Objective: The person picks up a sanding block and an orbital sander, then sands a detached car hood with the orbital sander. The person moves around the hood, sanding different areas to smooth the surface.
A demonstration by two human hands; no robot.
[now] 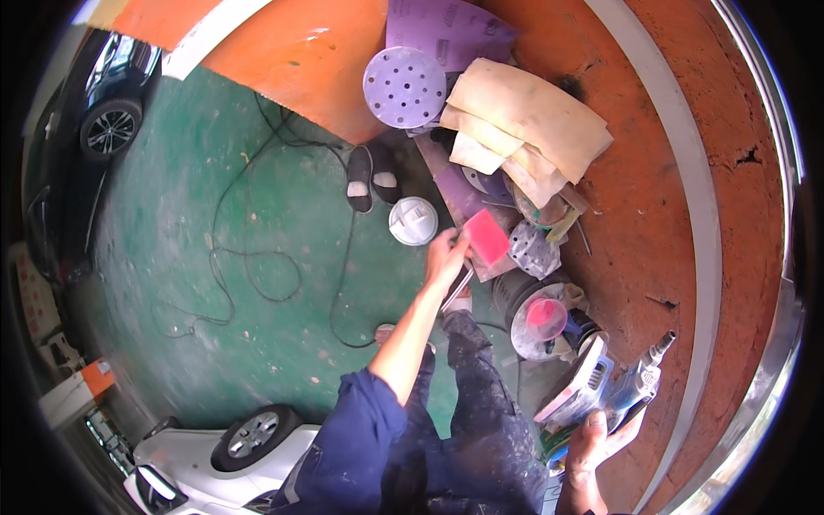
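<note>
My left hand (pixel 446 259) reaches forward with its fingertips closed on the near edge of a flat pink square pad (pixel 487 238). Thin metal strips (pixel 458 290) show just below that hand; I cannot tell whether they touch it. At the lower right, my right hand (pixel 592 451) is wrapped round a blue and grey sander (pixel 622 390), its thumb on the near side. The sander's flat rectangular base (pixel 573 384) faces left, and a metal connector sticks up at its far end. Beside the pad sits a grey, dusty, lumpy piece (pixel 534 249).
An orange ledge holds a purple sanding disc (pixel 405 87), purple sheet (pixel 446 30) and tan sheets (pixel 528 120). A pink cup (pixel 545 318) stands nearby. On the green floor lie a white lid (pixel 413 221), dark shoes (pixel 372 178) and a looping cable (pixel 219 257). Cars stand left.
</note>
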